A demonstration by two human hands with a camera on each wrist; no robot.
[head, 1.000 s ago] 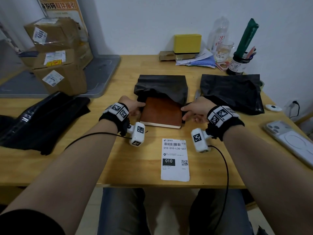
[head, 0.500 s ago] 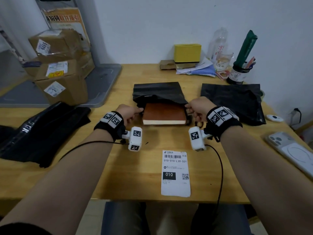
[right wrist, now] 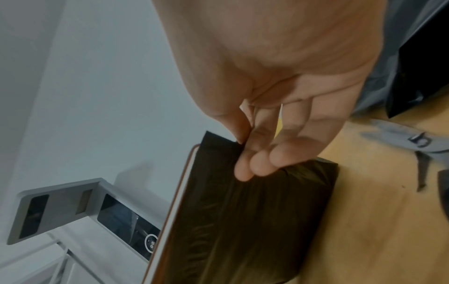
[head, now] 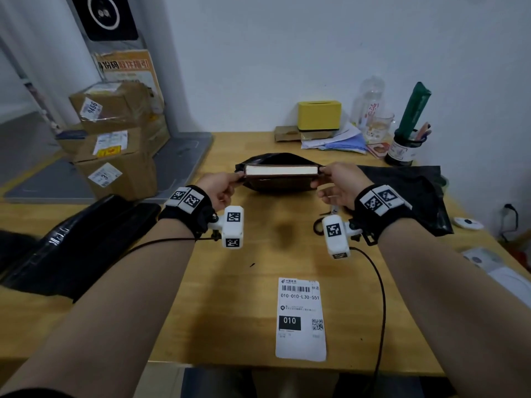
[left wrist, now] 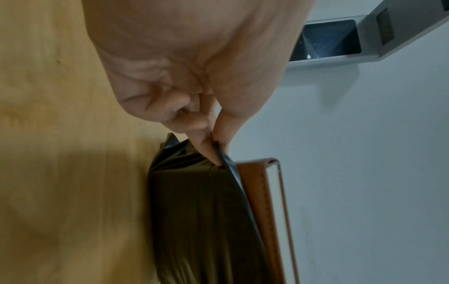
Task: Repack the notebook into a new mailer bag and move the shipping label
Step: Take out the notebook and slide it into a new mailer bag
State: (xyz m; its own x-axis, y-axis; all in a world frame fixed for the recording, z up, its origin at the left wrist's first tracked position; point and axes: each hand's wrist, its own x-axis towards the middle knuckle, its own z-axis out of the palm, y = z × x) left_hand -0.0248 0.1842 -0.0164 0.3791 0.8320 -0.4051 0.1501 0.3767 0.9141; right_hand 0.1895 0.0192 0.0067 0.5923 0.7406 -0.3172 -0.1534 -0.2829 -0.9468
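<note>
Both hands' grip pinched on mailer bag mouth (notebook upright inside).

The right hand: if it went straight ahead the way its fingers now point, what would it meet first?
The right hand pinches the mailer bag edge and points left, so it would probably meet the notebook inside first; depth is unclear.

Mailer bag, frame centre: thin black plastic film, creased, slight sheen. Notebook in it: brown leather-look cover, matt cream paper edges. Table: smooth pale wood w/ grain. Shipping label, lower centre: white paper. Cartons, upper left: brown cardboard.
</note>
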